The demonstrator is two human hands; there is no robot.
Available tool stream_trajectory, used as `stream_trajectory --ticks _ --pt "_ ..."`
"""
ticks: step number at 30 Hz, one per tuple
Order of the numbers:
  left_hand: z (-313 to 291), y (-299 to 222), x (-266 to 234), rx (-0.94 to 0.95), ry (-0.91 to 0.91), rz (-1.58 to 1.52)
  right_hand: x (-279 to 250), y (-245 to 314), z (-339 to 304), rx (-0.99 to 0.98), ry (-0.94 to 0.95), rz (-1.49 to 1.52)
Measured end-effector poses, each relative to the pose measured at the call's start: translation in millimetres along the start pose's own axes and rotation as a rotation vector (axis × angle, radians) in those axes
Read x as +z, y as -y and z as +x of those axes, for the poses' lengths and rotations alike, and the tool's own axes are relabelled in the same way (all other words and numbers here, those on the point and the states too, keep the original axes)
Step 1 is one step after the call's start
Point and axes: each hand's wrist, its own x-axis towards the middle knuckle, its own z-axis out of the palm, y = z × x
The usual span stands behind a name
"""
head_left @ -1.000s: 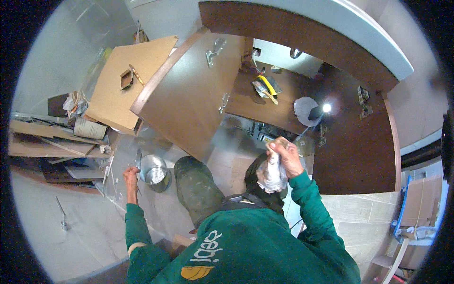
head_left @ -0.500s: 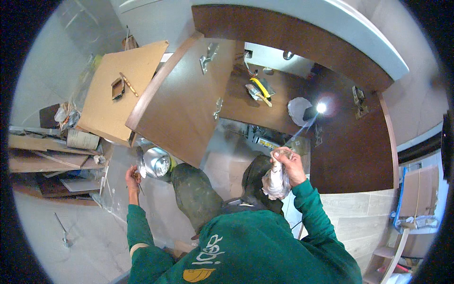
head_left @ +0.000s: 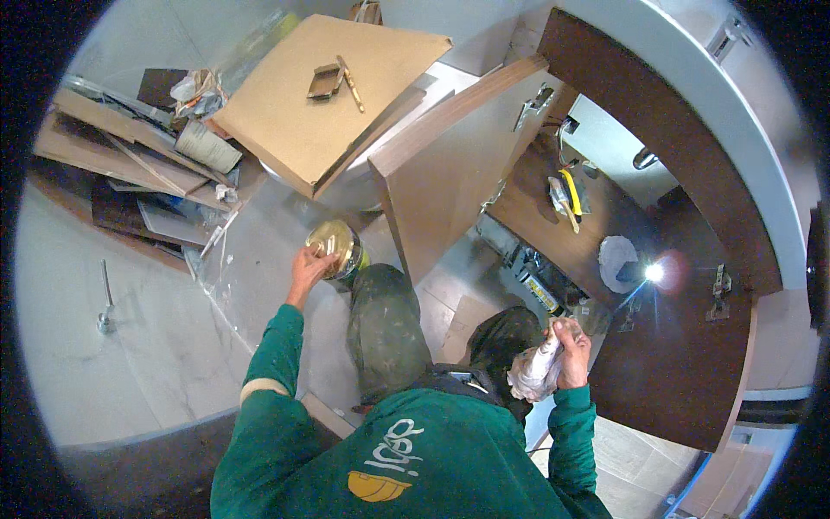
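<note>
At the left, my left hand (head_left: 309, 268) reaches over a round metal can (head_left: 342, 240) standing beside my left knee. Its fingers are drawn together at the can's gold-toned top, and a small pale thing shows at the fingertips, too small to name. My right hand (head_left: 572, 353), raised in front of my right knee, is closed around a crumpled whitish rag (head_left: 534, 374). The rag is smudged and hangs down toward my thigh.
An open brown cabinet door (head_left: 450, 164) stands between the can and the cabinet. On the cabinet panel lie a brush (head_left: 565, 208), a yellow-edged tool (head_left: 574, 192) and a glaring lamp (head_left: 654, 272). A cardboard sheet (head_left: 285, 112) and stacked boards (head_left: 130, 164) occupy the left.
My view has swung left. My left hand has moved from beside the can to over its top, which looked silvery before and now looks gold. My right hand still grips the rag.
</note>
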Motion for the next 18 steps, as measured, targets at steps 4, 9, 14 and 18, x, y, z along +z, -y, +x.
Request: stream_trajectory --ticks 4,9,14,18 --pt "13.2 7.5 38.0 -0.022 -0.090 0.423 -6.3 -6.3 0.6 -0.007 -0.047 -0.013" --pt "9.6 -13.3 32.8 -0.076 -0.076 0.462 -18.8 -8.6 -0.6 0.002 -0.076 -0.056" --pt "20.0 -19.7 14.0 -0.188 -0.104 0.448 -21.8 -5.2 -3.0 0.055 -0.061 -0.011" --pt "53.6 6.3 2.3 -0.112 -0.124 0.362 -12.8 -5.1 -1.6 0.028 -0.085 -0.048"
